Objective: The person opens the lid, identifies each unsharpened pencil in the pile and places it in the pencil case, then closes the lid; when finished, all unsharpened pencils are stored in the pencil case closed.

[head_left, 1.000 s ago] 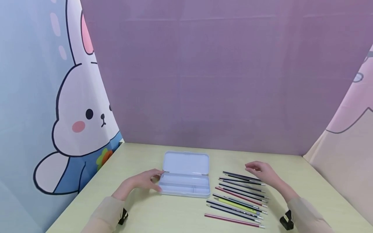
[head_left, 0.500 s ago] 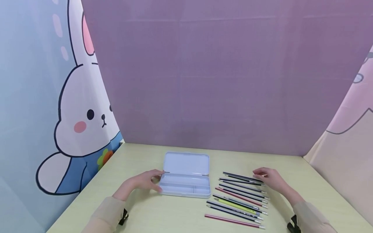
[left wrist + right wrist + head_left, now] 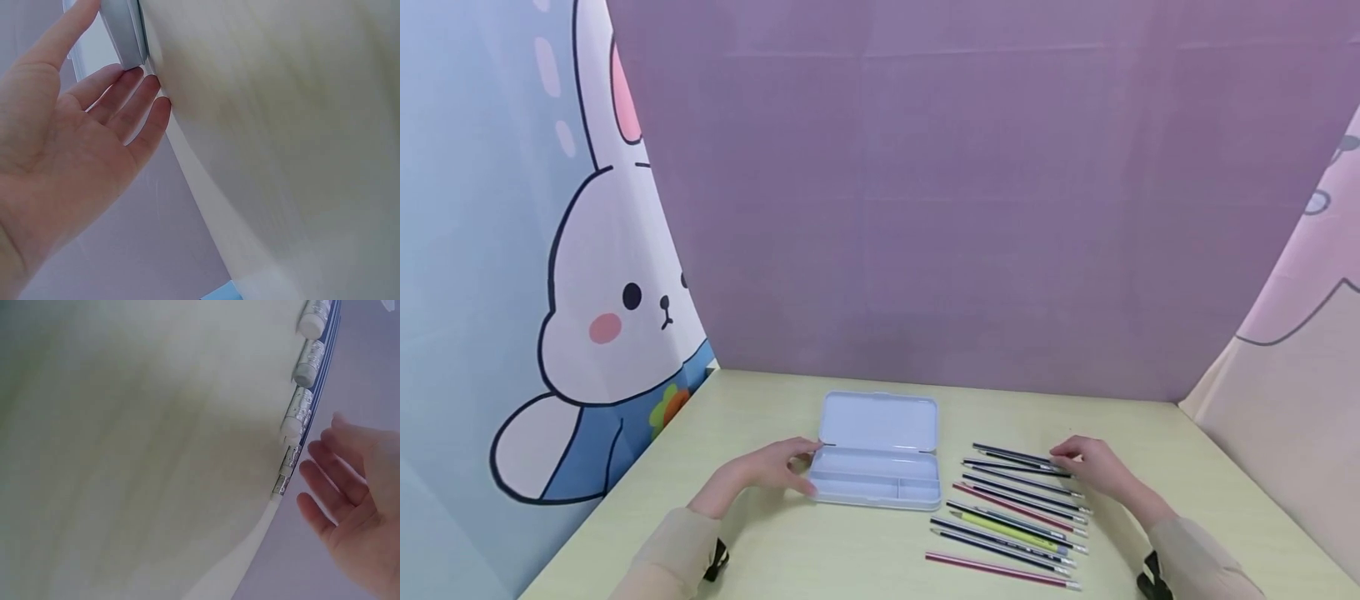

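A white pencil case [image 3: 876, 498] lies with its lid [image 3: 878, 421] raised, its compartments bare. My left hand [image 3: 775, 465] holds its left end, thumb at the front corner and fingers near the hinge; the left wrist view shows the fingers [image 3: 134, 109] gently bent at the case's edge. To the case's right lie several pencils [image 3: 1011, 485], dark, red and one yellow-green [image 3: 1007, 529], roughly side by side with eraser ends toward the right. My right hand [image 3: 1093, 462] is over the eraser ends of the farthest dark pencils, fingers loosely bent; the right wrist view shows fingertips beside the metal-banded ends [image 3: 290, 459].
The pale wooden table [image 3: 760, 546] runs back to a purple cloth [image 3: 925, 208]. At the left hangs a curtain with a rabbit print [image 3: 602, 275], and at the right a pink and cream cloth [image 3: 1292, 400]. A red pencil [image 3: 1000, 570] lies nearest the front.
My right hand has moved right and lower, from above the far pencils to their eraser ends. The left hand and the pencil case have stayed in place.
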Demonstrator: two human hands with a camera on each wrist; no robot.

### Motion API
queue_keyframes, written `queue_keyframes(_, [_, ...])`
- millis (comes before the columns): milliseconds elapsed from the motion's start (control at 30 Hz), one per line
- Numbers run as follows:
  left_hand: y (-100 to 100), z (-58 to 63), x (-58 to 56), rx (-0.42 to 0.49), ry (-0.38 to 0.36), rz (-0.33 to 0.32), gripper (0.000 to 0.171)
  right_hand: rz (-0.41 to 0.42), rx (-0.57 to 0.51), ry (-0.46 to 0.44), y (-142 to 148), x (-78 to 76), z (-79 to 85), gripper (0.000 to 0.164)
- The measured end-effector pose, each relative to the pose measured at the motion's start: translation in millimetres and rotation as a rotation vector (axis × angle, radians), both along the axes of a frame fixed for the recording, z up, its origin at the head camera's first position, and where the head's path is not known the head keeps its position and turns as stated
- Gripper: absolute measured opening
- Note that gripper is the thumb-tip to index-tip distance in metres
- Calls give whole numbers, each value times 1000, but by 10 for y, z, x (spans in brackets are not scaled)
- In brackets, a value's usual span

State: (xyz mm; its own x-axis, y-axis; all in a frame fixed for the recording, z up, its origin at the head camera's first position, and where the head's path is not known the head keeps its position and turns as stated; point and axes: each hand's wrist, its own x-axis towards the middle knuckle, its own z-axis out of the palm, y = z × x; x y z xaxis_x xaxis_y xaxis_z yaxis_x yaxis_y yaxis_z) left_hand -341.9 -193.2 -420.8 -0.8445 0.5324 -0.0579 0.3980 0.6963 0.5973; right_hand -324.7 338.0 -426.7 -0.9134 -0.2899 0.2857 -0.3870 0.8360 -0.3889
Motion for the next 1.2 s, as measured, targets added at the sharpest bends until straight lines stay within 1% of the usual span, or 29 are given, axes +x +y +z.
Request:
queue_keyframes(67, [2,2,4,-3,-8,12,80,-6,20,-11,3,-11,-1,18])
queue_keyframes(167, [6,12,13,1,-13,18,80,-51,39,-47,11,-17,-14,15])
queue_keyframes(300, [8,20,20,8,-5,5,79,-91,44,-73,27,-15,-28,12])
queue_keyframes(533, [2,10,17,5,14,-12,80,-81,77,-32,40,-37,-52,10])
queue_keyframes(700, [3,6,15,6,21,-11,80,-84,81,-14,30,-34,-46,6])
queue_keyframes(900, [1,13,8,7,17,-4,79,-109,50,-56,24,-25,-21,3])
queue_keyframes(1033, [-3,15,5,7,17,-6,80,-111,56,-68,40,-37,-19,4])
queue_keyframes(1200, [-2,15,15,12,9,1,80,-83,69,-17,73,-55,21,5])
